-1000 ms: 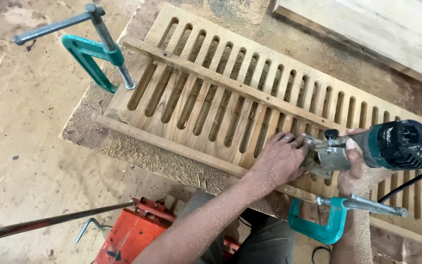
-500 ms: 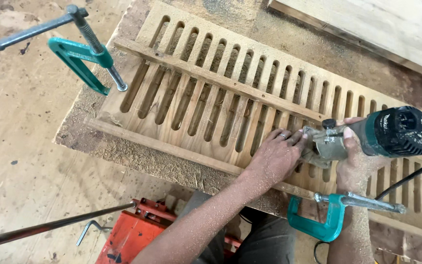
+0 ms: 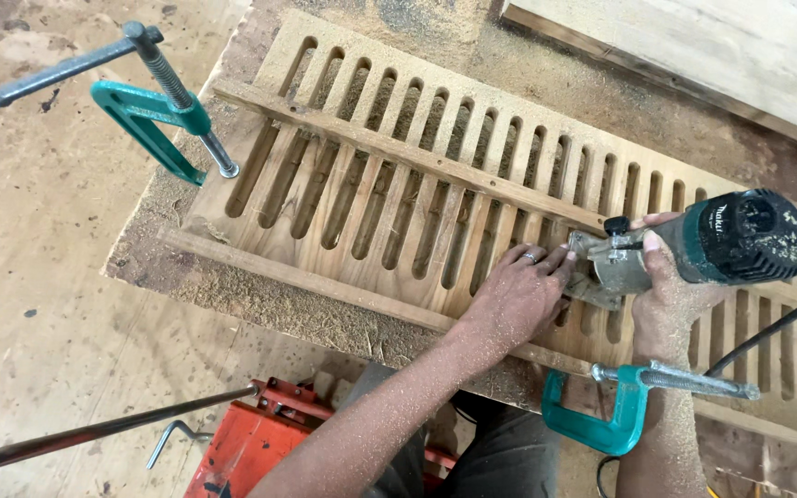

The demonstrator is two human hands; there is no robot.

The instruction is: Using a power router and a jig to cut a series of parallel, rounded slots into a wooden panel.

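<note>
A slotted wooden panel [image 3: 398, 175] lies flat on a sawdust-covered bench. A thin wooden guide strip [image 3: 417, 159] runs across its slots. My right hand [image 3: 671, 300] grips a teal and black trim router [image 3: 731, 238] standing on the panel at the right. Beside it, my left hand [image 3: 518, 300] rests flat on the panel, its fingertips touching the router's metal base [image 3: 601, 267]. A ring shows on one finger. The router bit is hidden under the base.
A teal clamp [image 3: 154, 115] pins the panel's left end and another teal clamp [image 3: 615, 415] grips the near edge. A black cord [image 3: 767, 332] trails from the router. An orange metal frame [image 3: 242, 452] and a steel bar [image 3: 94, 433] sit below. Pale boards [image 3: 694, 46] lie far right.
Both hands and the router have crept slightly left along the panel. My head view has shifted a little, so the clamps sit lower in frame.
</note>
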